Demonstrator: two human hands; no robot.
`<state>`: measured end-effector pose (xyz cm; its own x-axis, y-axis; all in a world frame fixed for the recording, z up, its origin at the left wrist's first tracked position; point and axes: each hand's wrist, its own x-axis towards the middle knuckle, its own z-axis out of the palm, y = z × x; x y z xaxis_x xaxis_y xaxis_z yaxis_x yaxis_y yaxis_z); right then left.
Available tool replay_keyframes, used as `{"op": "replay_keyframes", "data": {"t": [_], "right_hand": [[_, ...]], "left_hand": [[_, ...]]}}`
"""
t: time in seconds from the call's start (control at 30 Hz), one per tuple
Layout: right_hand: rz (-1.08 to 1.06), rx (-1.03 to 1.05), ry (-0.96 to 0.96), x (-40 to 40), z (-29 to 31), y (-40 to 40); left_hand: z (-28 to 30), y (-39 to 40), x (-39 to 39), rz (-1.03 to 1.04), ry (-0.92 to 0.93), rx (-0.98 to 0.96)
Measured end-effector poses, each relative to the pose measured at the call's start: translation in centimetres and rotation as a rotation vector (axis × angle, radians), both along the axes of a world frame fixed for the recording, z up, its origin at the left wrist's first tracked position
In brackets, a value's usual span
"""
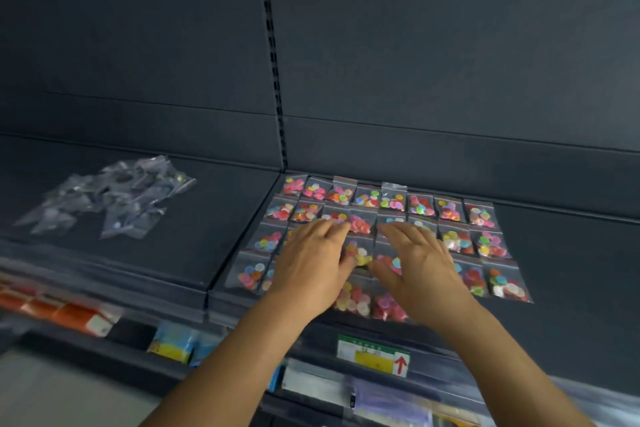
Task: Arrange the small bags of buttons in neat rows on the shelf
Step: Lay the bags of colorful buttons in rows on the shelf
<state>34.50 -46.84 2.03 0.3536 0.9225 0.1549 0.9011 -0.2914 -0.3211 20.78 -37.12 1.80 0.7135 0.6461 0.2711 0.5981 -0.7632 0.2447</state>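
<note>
Several small clear bags of coloured buttons (pixel 450 210) lie in rows on the dark shelf (pixel 571 253), right of the upright divider. My left hand (pixel 311 263) lies flat, palm down, over the bags in the middle of the grid. My right hand (pixel 419 265) lies flat beside it, fingers straight, over the bags just to the right. Between the two hands a bag of yellow and pink buttons (pixel 360 253) shows. The hands hide the bags under them.
A loose heap of clear bags with dark contents (pixel 114 198) sits on the left shelf section. A slotted upright (pixel 273 80) divides the back panels. A green and yellow price label (pixel 374 354) hangs on the shelf's front edge. Packaged goods (pixel 72 315) fill the shelf below.
</note>
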Motion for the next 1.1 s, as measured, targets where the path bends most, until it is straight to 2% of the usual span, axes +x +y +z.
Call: {"op": "replay_keyframes", "data": {"t": [0.23,0.57,0.77,1.1], "right_hand": [[0.127,0.038,0.005,-10.3,-0.1,8.0],[0.197,0.051,0.032,-23.7,0.0,18.1],[0.247,0.053,0.045,-28.0,0.2,23.5],[0.423,-0.011,0.032,-31.4,-0.9,34.4]], "left_hand": [[0.4,6.4,-11.7,0.112,0.019,0.018],[0.7,15.1,-25.5,0.195,-0.003,0.007],[0.0,19.4,-30.2,0.263,-0.047,-0.020],[-2.6,28.1,-35.3,0.435,-0.009,-0.083]]}}
